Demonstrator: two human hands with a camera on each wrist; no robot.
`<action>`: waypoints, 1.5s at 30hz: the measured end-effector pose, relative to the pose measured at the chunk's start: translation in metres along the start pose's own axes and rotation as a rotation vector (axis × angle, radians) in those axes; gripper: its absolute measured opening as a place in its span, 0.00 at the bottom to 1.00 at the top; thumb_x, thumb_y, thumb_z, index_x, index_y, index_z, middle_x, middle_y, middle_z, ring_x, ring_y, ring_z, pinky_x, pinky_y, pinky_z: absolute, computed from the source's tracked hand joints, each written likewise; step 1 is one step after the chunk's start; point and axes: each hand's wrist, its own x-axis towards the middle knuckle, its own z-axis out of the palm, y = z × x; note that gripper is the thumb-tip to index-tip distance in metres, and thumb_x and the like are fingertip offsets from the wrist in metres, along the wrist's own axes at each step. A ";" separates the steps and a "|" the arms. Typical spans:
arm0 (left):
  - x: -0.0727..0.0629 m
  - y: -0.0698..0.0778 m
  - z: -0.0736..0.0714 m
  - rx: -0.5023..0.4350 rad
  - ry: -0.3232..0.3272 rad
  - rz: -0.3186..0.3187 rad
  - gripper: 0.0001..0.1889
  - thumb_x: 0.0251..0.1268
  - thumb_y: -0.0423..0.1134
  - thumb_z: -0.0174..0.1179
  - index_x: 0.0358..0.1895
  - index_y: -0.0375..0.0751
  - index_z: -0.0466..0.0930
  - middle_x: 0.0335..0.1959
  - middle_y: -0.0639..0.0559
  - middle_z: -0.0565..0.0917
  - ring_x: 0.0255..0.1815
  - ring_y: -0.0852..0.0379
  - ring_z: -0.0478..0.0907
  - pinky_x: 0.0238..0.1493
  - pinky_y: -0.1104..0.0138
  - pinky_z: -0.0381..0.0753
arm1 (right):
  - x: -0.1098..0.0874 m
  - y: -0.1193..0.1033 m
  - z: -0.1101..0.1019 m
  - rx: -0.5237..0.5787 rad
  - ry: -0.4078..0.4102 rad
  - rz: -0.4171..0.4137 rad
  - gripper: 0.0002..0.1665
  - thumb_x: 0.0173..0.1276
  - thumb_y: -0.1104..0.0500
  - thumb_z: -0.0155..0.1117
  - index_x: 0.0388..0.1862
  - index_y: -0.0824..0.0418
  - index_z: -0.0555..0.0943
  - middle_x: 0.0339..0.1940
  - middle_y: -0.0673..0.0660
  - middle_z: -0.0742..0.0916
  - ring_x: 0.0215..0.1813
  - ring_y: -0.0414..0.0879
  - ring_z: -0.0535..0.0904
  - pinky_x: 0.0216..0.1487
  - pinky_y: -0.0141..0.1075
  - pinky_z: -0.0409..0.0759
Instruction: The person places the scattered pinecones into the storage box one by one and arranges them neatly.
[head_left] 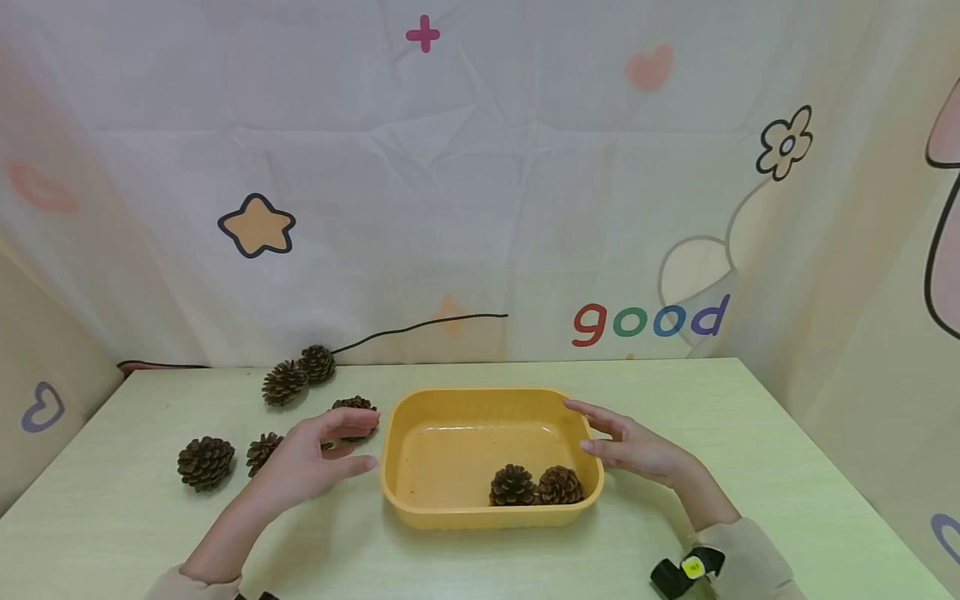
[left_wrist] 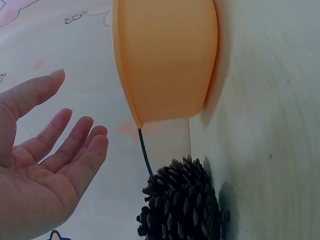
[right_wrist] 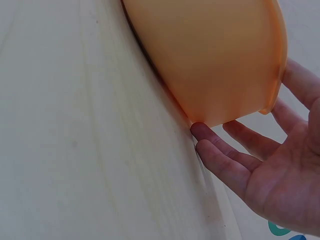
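A yellow plastic basin [head_left: 450,517] stands on the table, with two pinecones [head_left: 513,486] side by side in its front right corner. My right hand [head_left: 641,450] holds the basin's right end, thumb over the rim and the lower fingers [right_wrist: 225,162] along the outside wall. Left of the basin, my left hand [head_left: 315,458] hovers apart from it, fingers spread and nothing in them. A pinecone [head_left: 355,405] lies just behind that hand, partly hidden by it. In the left wrist view a large pinecone [left_wrist: 182,205] shows below the basin's end.
More pinecones lie on the left of the table: one far left [head_left: 206,463], one [head_left: 264,452] partly behind the left hand, and two at the back, a larger one [head_left: 285,383] and a smaller one [head_left: 318,364]. A printed curtain [head_left: 480,208] hangs behind the table.
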 end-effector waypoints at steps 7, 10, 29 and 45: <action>-0.005 -0.007 -0.010 0.020 0.039 -0.040 0.26 0.51 0.37 0.67 0.56 0.39 0.72 0.54 0.42 0.75 0.56 0.43 0.72 0.55 0.61 0.75 | 0.001 0.000 0.000 -0.004 0.004 0.007 0.37 0.69 0.58 0.53 0.73 0.56 0.51 0.72 0.70 0.47 0.66 0.68 0.57 0.56 0.48 0.74; -0.007 -0.008 -0.014 0.030 0.050 -0.047 0.27 0.52 0.37 0.67 0.57 0.37 0.71 0.55 0.40 0.74 0.56 0.42 0.71 0.55 0.62 0.75 | 0.001 -0.001 0.001 -0.006 0.004 0.005 0.37 0.69 0.58 0.53 0.73 0.56 0.51 0.72 0.70 0.47 0.66 0.68 0.57 0.55 0.48 0.74; -0.021 -0.021 -0.035 0.106 0.135 -0.100 0.31 0.55 0.46 0.64 0.61 0.38 0.67 0.59 0.38 0.71 0.58 0.43 0.69 0.55 0.60 0.74 | 0.001 0.001 -0.001 0.031 -0.013 -0.010 0.37 0.69 0.59 0.53 0.73 0.57 0.51 0.72 0.70 0.46 0.64 0.65 0.62 0.53 0.45 0.76; -0.021 -0.032 -0.041 0.122 0.147 -0.155 0.35 0.54 0.47 0.65 0.64 0.38 0.64 0.63 0.39 0.67 0.61 0.41 0.65 0.56 0.60 0.73 | 0.001 0.002 -0.001 0.018 0.007 0.000 0.37 0.69 0.59 0.53 0.72 0.57 0.52 0.72 0.69 0.45 0.66 0.69 0.57 0.54 0.47 0.76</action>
